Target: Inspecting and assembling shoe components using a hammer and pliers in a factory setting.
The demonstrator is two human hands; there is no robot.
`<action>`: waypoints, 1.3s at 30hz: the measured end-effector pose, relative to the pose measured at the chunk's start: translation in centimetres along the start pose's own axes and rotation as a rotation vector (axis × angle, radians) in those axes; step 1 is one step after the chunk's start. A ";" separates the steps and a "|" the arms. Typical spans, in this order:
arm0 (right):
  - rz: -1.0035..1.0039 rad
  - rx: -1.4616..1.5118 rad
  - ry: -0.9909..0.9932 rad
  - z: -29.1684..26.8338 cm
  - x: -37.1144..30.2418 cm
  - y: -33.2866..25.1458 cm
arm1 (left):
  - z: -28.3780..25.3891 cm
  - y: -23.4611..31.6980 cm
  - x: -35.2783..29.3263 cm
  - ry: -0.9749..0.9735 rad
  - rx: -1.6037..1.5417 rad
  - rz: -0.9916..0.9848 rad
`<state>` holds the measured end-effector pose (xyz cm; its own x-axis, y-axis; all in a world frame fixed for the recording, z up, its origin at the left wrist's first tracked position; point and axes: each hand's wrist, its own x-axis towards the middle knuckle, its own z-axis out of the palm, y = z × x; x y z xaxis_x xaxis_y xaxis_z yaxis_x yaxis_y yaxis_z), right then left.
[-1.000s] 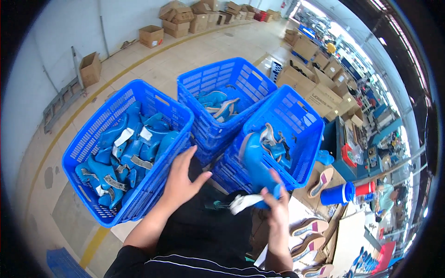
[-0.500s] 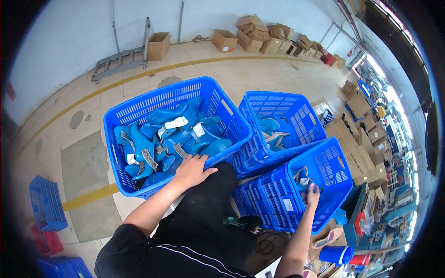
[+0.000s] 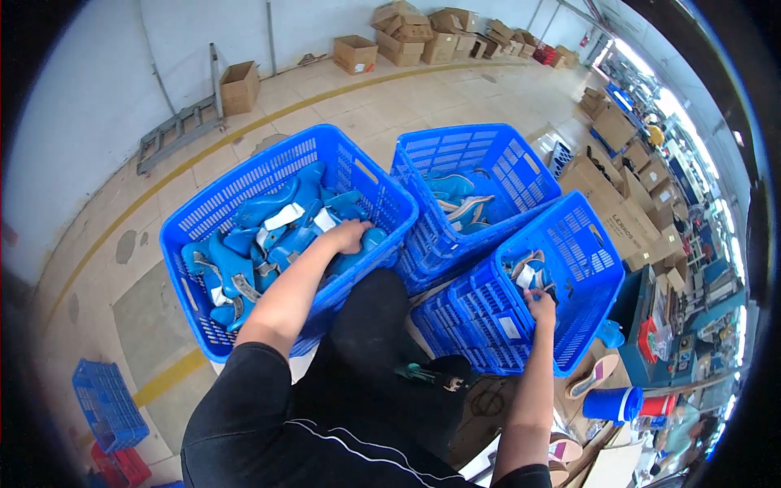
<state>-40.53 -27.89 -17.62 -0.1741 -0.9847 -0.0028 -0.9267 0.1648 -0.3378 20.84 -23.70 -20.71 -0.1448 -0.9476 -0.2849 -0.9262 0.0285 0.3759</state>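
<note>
Blue shoe lasts (image 3: 230,260), some with white or grey strips on them, fill the large blue crate (image 3: 213,213) at the left. My left hand (image 3: 348,237) reaches over its near side, fingers curled down over a last; the fingertips are partly hidden. At the right, my right hand (image 3: 540,307) is inside the near wall of a blue crate (image 3: 587,252). Its fingers close on a blue shoe last (image 3: 529,276) with a white patch, beside dark strap-like bits.
Behind stands another blue crate (image 3: 480,175) holding several strapped lasts. Cardboard boxes (image 3: 626,228) lie to the right. Near my right arm are loose soles (image 3: 592,376) and a blue cylindrical container (image 3: 612,404). A smaller blue crate (image 3: 110,404) and a red one (image 3: 120,465) sit at lower left.
My left hand has moved from the crate's near rim into it, onto the lasts. My right hand stays at the right crate. The view has shifted, so the crates sit further left and higher.
</note>
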 end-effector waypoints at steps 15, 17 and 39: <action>0.051 0.035 -0.078 -1.2 -1.6 -0.8 | -3.3 -1.0 -2.8 0.487 -1.034 0.319; 0.037 0.053 -0.098 -1.2 -1.4 -0.7 | -5.6 -1.1 -3.3 0.687 -1.286 0.325; -0.257 1.053 0.105 -4.5 -20.8 -14.9 | -10.5 12.8 -7.5 0.786 -2.282 0.325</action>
<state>-24.57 -9.59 -8.33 -0.0897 -0.9649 0.2470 -0.1978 -0.2258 -0.9539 13.74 -19.56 -4.55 0.4486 -0.8936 -0.0126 0.8097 0.4004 0.4291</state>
